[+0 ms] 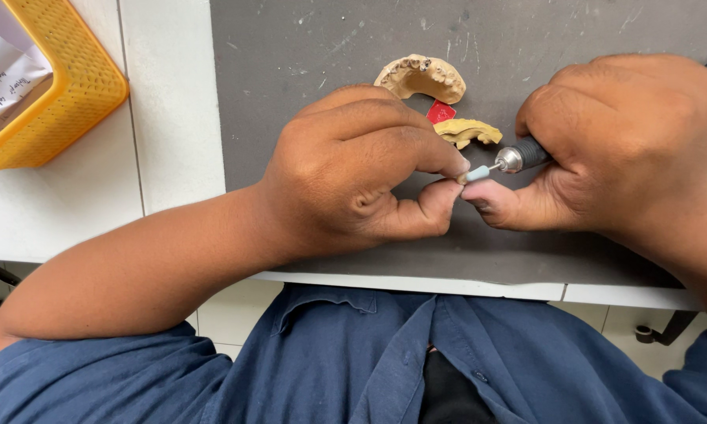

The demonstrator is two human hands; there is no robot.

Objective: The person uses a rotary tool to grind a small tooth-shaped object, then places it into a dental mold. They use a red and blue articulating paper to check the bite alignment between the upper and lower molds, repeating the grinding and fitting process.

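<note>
The small piece pinched in the left hand [353, 169] is almost wholly hidden between thumb and forefinger, so its shape cannot be made out. The right hand [628, 137] is closed around a dark rotary handpiece [522, 155], whose body is mostly covered by the fingers; only the metal collar and pale blue tip [478, 173] show, the tip touching the pinched piece. Just beyond the handpiece, on the grey mat [291, 47] of the desk, lie two yellowish dental casts [420, 77], a red scrap [441, 111] between them. Far left of the handpiece, a yellow basket [78, 74] is cut off by the frame.
</note>
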